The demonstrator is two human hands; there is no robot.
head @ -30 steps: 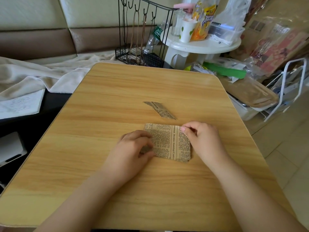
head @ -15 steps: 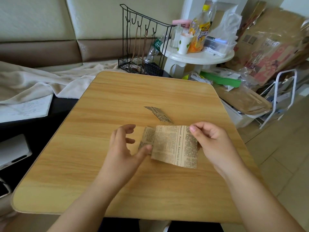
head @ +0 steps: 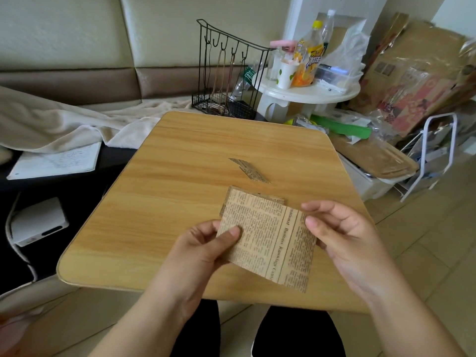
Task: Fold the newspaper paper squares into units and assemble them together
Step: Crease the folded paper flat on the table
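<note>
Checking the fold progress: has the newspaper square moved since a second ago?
Yes. The newspaper square has been lifted off the table, toward its near edge, away from the folded unit.

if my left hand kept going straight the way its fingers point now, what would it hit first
The left hand pinches the left edge of the newspaper square, fingers pointing up and right across it. Going on, it would probably meet that sheet first, then the right hand on its other edge; depth is unclear.

soft even daylight; faint shadows; sharp centre; wide-angle bending and slight blur at edges
</note>
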